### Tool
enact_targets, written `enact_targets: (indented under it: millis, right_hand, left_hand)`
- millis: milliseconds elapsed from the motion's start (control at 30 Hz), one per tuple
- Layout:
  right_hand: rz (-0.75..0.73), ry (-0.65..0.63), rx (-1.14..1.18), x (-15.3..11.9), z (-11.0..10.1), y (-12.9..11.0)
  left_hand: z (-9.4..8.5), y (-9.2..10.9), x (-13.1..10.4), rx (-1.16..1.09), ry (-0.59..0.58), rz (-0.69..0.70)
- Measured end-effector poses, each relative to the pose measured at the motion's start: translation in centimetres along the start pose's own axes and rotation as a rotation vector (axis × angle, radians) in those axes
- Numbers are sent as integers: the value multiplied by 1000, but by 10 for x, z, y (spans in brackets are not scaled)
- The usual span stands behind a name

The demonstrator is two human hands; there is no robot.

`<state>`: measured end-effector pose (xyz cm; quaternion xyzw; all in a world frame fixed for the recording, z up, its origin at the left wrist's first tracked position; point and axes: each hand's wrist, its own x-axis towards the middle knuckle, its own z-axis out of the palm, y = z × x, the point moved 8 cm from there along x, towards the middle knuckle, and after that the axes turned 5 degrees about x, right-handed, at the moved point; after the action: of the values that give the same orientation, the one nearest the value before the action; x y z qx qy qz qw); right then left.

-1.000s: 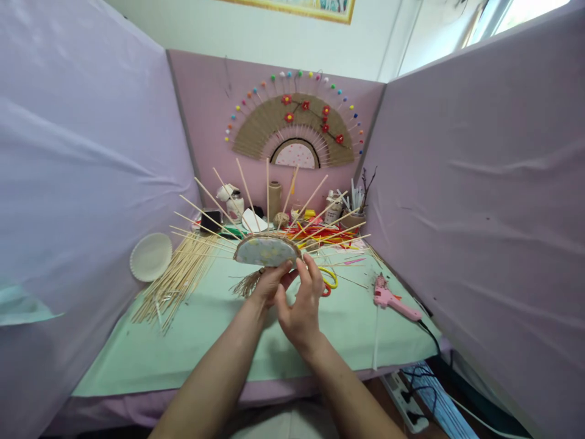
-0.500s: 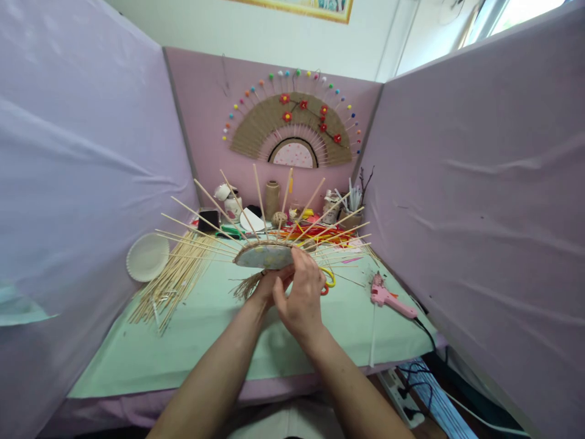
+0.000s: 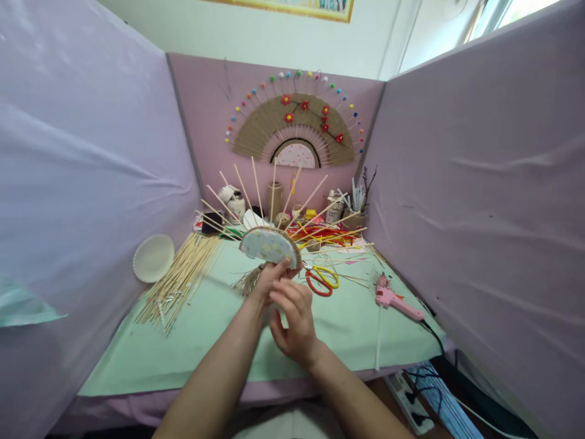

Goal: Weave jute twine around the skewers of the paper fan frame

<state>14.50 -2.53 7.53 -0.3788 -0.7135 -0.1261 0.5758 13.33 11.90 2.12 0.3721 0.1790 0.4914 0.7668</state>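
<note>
My left hand point(image 3: 270, 281) grips the lower edge of a half-round piece point(image 3: 269, 245) covered in pale patterned cloth, its thumb on the front. Thin wooden sticks fan out from the curved rim, which has a brown cord-like edging. Just below and to the right, my right hand point(image 3: 295, 317) is off the piece, its fingers curved and apart with nothing seen between them. A tuft of brown fibre point(image 3: 248, 280) shows left of my left hand. Scissors point(image 3: 322, 281) with red and yellow handles lie on the table behind my hands, to the right.
Many loose sticks point(image 3: 183, 277) and a white dish point(image 3: 154, 258) are at the left. A pink glue gun point(image 3: 397, 300) with a black cord lies at the right. Jars, twine and coloured strips line the back, below a decorated fan point(image 3: 256, 125) on the pink panel.
My right hand has let go of the half-round piece and moved down. The piece has tilted, its right end now lower, and more of the scissors shows.
</note>
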Motion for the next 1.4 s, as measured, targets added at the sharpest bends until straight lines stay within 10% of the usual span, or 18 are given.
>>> enact_targets:
  millis: [600, 1400]
  right_hand:
    - [211, 61, 255, -34, -16, 36]
    - [343, 220, 60, -37, -27, 53]
  left_hand:
    - [14, 0, -22, -468, -117, -355]
    - [23, -10, -27, -577, -143, -468]
